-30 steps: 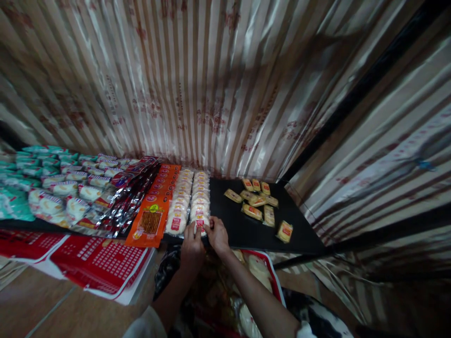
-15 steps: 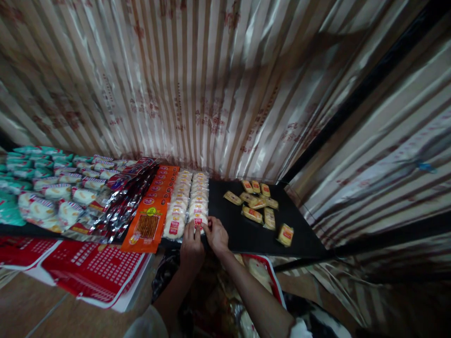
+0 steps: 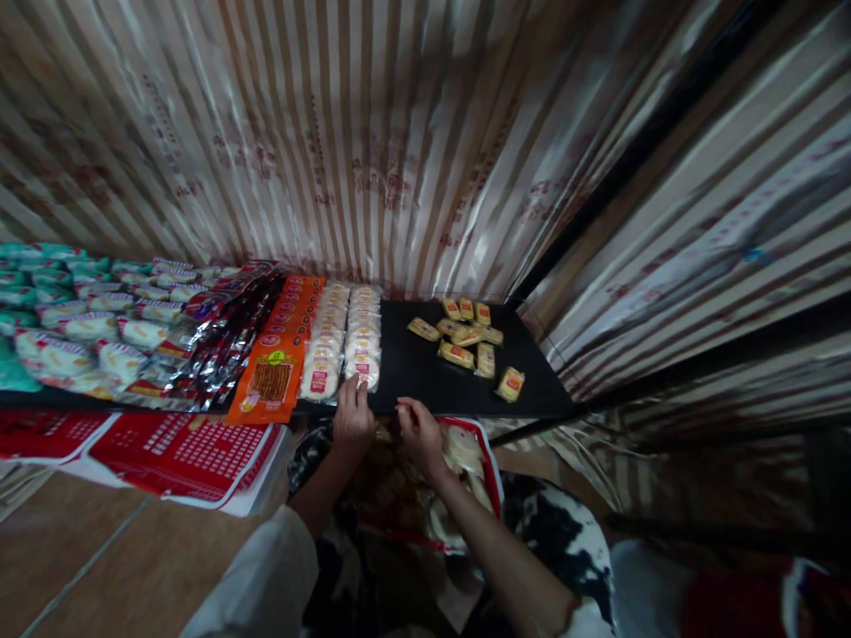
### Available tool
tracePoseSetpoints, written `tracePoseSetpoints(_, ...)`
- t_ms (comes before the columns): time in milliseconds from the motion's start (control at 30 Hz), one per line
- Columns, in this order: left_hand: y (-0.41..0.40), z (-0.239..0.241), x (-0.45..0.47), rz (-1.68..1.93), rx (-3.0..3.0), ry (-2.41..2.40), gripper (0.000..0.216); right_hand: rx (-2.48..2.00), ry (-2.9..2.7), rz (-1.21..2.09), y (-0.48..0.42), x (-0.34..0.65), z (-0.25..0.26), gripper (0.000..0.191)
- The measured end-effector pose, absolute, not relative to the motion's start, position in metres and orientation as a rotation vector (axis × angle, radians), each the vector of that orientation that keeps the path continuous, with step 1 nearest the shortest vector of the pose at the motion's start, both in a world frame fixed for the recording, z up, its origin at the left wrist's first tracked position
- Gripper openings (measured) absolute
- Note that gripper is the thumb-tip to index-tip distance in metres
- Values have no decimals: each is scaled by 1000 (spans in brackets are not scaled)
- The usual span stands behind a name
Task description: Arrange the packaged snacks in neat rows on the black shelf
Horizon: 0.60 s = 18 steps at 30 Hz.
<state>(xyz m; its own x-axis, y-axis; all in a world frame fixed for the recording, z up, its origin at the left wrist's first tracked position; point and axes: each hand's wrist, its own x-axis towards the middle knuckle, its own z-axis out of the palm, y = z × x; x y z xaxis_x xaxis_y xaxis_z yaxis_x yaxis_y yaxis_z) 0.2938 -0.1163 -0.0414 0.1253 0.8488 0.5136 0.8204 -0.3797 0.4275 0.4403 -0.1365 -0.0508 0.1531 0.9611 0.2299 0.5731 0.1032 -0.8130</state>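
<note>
On the black shelf (image 3: 412, 390), white round wrapped rice crackers stand in two overlapping rows: a left row (image 3: 324, 341) and a right row (image 3: 363, 332). My left hand (image 3: 354, 418) rests its outstretched fingertips on the front rice cracker (image 3: 363, 369) of the right row. To its right, over the shelf's front edge, is my right hand (image 3: 420, 436). Its fingers are loosely bent, and I see nothing held in them. Below it, a red box with a white rim (image 3: 493, 461) holds more pale wrapped packs (image 3: 464, 449), partly covered by my forearm.
Small yellow wrapped snacks (image 3: 465, 335) lie scattered on the right of the shelf. Orange snack bags (image 3: 283, 341), dark shiny packs (image 3: 232, 346) and white and green packs (image 3: 93, 323) fill the left. A red printed box (image 3: 179, 456) stands below; a striped curtain (image 3: 372, 159) hangs behind.
My right hand has come off the front rice cracker and drawn back toward the box. My left hand stays at the cracker row. The camera view has tilted down and shifted.
</note>
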Motion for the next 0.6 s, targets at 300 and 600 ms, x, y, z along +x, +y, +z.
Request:
tracePoseSetpoints(300, -199, -58, 344, 545, 2003, 1395, 31, -2059, -2060, 414, -231, 513, -68, 27)
tracePoseSetpoints(600, -226, -73, 360, 332, 1835, 1417, 30, -2233, -2249, 295, -235, 496, -71, 20)
